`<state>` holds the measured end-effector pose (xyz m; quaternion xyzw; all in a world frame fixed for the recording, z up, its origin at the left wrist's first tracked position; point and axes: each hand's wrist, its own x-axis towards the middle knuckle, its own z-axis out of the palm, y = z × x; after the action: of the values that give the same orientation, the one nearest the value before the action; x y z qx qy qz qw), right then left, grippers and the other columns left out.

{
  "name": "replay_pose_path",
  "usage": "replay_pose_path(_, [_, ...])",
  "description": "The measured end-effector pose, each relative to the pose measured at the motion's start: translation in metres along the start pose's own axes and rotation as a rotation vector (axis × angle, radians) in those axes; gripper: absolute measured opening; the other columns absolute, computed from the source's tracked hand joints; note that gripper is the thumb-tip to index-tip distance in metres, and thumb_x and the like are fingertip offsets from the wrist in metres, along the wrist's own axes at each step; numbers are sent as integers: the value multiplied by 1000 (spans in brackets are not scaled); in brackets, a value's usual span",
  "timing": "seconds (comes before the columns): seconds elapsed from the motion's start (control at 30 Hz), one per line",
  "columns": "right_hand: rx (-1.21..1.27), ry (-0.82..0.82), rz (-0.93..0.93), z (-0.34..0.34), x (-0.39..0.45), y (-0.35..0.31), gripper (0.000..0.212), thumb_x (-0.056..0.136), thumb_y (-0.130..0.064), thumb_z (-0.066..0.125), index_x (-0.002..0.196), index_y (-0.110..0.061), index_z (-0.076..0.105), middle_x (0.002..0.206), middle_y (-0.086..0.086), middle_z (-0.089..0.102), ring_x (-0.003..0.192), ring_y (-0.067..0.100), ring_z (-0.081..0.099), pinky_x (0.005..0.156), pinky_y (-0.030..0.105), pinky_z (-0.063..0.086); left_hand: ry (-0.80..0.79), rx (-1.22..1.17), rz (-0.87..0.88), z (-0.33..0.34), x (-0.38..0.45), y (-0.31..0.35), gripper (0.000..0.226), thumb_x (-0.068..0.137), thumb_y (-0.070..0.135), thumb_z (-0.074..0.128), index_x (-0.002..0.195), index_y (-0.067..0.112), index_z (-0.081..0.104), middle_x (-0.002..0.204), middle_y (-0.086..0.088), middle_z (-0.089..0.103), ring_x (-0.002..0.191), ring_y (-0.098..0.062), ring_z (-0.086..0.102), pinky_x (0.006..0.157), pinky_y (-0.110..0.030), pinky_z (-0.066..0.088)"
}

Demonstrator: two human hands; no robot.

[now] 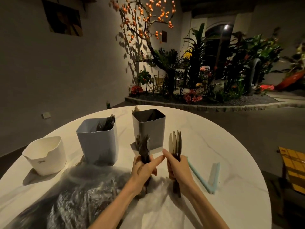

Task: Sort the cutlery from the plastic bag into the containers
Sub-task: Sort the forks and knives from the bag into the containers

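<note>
My left hand (145, 167) grips a bunch of dark forks (143, 147), tines up, in front of the right grey container (149, 129). Beside it my right hand (177, 167) grips a bunch of dark knives (175, 142), blades up. The index fingers of both hands nearly touch between the bunches. The clear plastic bag (85, 192) with dark cutlery inside lies on the table at the lower left. The middle grey container (98, 141) holds several forks. A low white container (45, 155) stands at the left; its inside looks bare.
All of it sits on a round white table (214, 146). A bent light-blue strip (206, 180) lies right of my right hand. A yellow chair (293, 169) stands beyond the table's right edge. Plants and a wall lie far behind.
</note>
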<state>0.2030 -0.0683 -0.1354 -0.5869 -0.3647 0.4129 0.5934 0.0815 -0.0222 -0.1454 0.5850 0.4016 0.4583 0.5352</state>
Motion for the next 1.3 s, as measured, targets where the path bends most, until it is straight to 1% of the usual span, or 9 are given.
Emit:
replay_pose_path(0.13, [49,35,-117,-1,5,-20,52,86,-58,66,69,-11,50,52,2,41,43,9,38,45,21,36,25,-67,71,0,7,14,37,86,28,78,68,1,60,50,-5,48,38,-12,41,42,-23,38])
replay_pose_path(0.3, [-102,-6,-188,2,-7,-12,51,82,-59,68,62,-13,58,48,1,47,46,12,46,51,23,46,-25,3,34,-3,7,-3,15,91,4,71,79,-3,65,58,-5,64,55,-22,63,59,-31,52])
replay_pose_path(0.5, [51,75,-70,1,-1,-7,53,83,-59,68,65,-13,47,53,2,39,49,13,37,49,23,35,1,-54,3,-1,-2,8,42,80,40,76,91,0,69,53,-10,61,43,-23,60,44,-27,47])
replay_pose_path(0.63, [5,52,-20,3,-3,-1,54,80,-61,66,63,-14,47,51,0,41,47,12,39,48,22,35,-3,-101,-46,0,-5,8,38,86,41,72,107,10,70,69,-19,71,48,-27,64,46,-29,53])
replay_pose_path(0.8, [61,104,15,2,2,-5,50,83,-57,67,78,-11,48,58,4,45,51,12,38,49,22,35,37,-137,-3,0,-1,15,49,71,60,76,61,14,65,49,-5,48,42,-12,39,56,-32,40])
replay_pose_path(0.9, [80,93,1,2,2,-5,49,85,-54,67,75,-10,47,57,4,44,49,12,38,48,22,35,49,-90,-13,0,6,17,43,73,58,81,59,30,52,62,7,51,57,-5,46,83,-40,40])
replay_pose_path(1.03, [60,109,8,1,6,5,51,84,-57,67,74,-11,46,56,2,41,49,12,37,47,23,34,42,16,85,5,18,13,49,84,44,73,45,19,56,47,-6,52,47,-12,53,79,-32,47])
replay_pose_path(1.13, [62,106,7,0,9,11,54,82,-59,69,69,-12,45,53,0,38,47,11,35,48,25,33,-52,5,8,8,20,-5,30,87,36,73,67,15,64,49,4,57,47,-10,57,63,-29,54])
replay_pose_path(1.3, [70,105,17,-2,11,15,50,88,-53,70,70,-13,46,52,-2,37,47,11,34,46,24,32,-44,-15,-226,6,34,-8,54,81,47,79,107,5,58,47,5,39,40,-10,33,43,-25,29])
